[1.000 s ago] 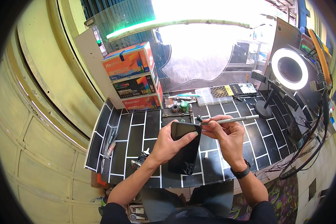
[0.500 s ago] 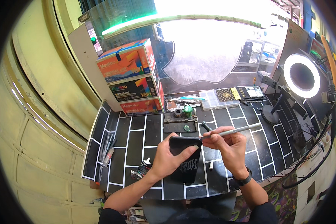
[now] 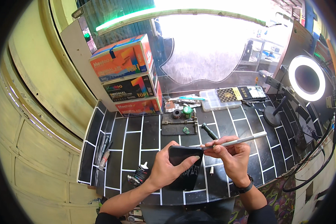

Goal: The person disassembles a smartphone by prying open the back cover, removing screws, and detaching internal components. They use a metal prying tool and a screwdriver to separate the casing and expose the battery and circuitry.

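My left hand [image 3: 167, 168] grips a black smartphone [image 3: 184, 155], holding it up by its near edge above the black tiled worktop [image 3: 138, 142]. My right hand [image 3: 231, 156] pinches a long thin silver tool [image 3: 239, 141] whose tip meets the phone's right corner. A dark cloth [image 3: 186, 175] lies under the phone. A black watch sits on my right wrist.
Three stacked colourful boxes [image 3: 128, 76] stand at the back left. A black repair fixture [image 3: 179, 125], small spools, a clear parts case [image 3: 216, 99] and a black screwdriver handle [image 3: 210, 131] lie behind the hands. A ring light [image 3: 307, 78] and cables occupy the right. Small tools lie at left [image 3: 104, 149].
The view has shifted so the hands and phone sit lower in the picture. Both hands keep the same hold on the phone and the tool.
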